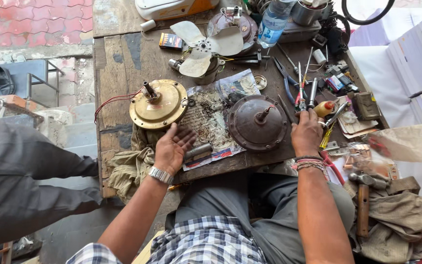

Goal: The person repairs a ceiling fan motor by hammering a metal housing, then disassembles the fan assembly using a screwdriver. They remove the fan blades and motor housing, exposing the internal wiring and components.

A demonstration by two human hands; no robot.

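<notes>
Near the worktop's (pixel 118 58) front edge, a brown domed metal motor cover (pixel 257 123) with a central shaft sits on soiled newspaper (pixel 211 117). The right hand (pixel 307 133) grips a screwdriver (pixel 299 100) just beside it. The left hand (pixel 173 146) rests open, palm up, below a brass-coloured round housing (pixel 158 103).

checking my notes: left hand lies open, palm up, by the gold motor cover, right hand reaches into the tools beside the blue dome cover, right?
One slip: the dome cover is dark brown, not blue, as the head view shows. The left hand does lie open by the gold motor cover, and the right hand is at the tools.
</notes>
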